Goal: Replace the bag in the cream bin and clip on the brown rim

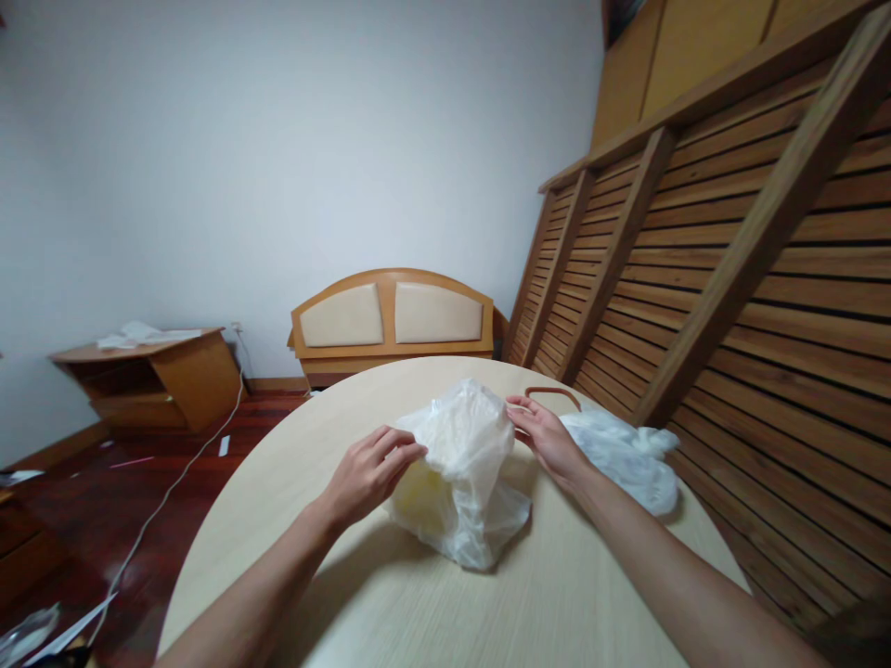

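A crumpled white, see-through plastic bag [463, 473] stands on the round wooden table in front of me. Something yellowish shows faintly through its left side, too dim to name. My left hand [376, 467] pinches the bag's upper left edge between thumb and fingers. On the other side, my right hand [547, 434] has its fingertips closed on the upper right edge of the same bag. The bag's top is bunched up between both hands.
A second white plastic bag [626, 459], knotted, lies at the table's right beside a brown curved handle [553, 393]. The pale round table [278, 520] fills the foreground. Slatted wooden panels [696, 278] lean along the right. A headboard [393, 315] and a low cabinet [160, 376] stand behind.
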The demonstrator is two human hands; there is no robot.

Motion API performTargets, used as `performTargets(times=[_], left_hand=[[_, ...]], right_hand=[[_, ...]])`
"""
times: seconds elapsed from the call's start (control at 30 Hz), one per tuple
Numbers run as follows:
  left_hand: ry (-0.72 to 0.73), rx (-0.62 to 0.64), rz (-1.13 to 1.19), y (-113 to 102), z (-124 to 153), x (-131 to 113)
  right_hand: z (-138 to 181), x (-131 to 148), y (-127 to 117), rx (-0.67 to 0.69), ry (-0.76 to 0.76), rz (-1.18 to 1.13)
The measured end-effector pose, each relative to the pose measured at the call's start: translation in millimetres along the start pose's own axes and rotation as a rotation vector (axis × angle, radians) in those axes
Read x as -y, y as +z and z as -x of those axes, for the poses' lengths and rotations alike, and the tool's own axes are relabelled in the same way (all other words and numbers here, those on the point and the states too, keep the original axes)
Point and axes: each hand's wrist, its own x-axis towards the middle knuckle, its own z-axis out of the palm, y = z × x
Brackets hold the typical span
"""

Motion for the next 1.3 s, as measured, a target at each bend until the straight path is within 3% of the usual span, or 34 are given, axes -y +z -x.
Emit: performTargets(times=[0.2, 0.37, 0.53, 0.9, 1.07, 1.23, 1.3], left_hand=[[-0.026, -0.034, 0.023, 0.6, -0.4, 1.5], [-0.028, -0.049, 0.02, 2.1, 2.2, 2.5], [0.07, -0.05, 0.03, -2.1, -3.1, -6.1], [0.181, -0.027, 0.079, -8.8, -7.8, -17.3], [0.181, -0.042, 0.073, -8.7, -9.5, -18.6], [0.192, -0.058, 0.088, -10.1, -11.5, -20.4], [0.172, -0.059, 0.101, -9.7, -11.7, -20.9]], right_hand=[[-7.2, -9.5, -9.7, -0.082, -0.006, 0.19], [-3.1, -5.0, -8.4, 0.047, 0.054, 0.203], [3.9, 5.7, 0.2, 0.126, -0.037, 0.107], [-2.9, -7.5, -3.8, 0.03, -0.039, 0.326], [-3.4, -0.1, -7.6, -0.009, -0.044, 0.257], [5.6, 12.3, 1.0, 0.126, -0.093, 0.284], [6.7, 11.0, 3.4, 0.113, -0.109, 0.313]])
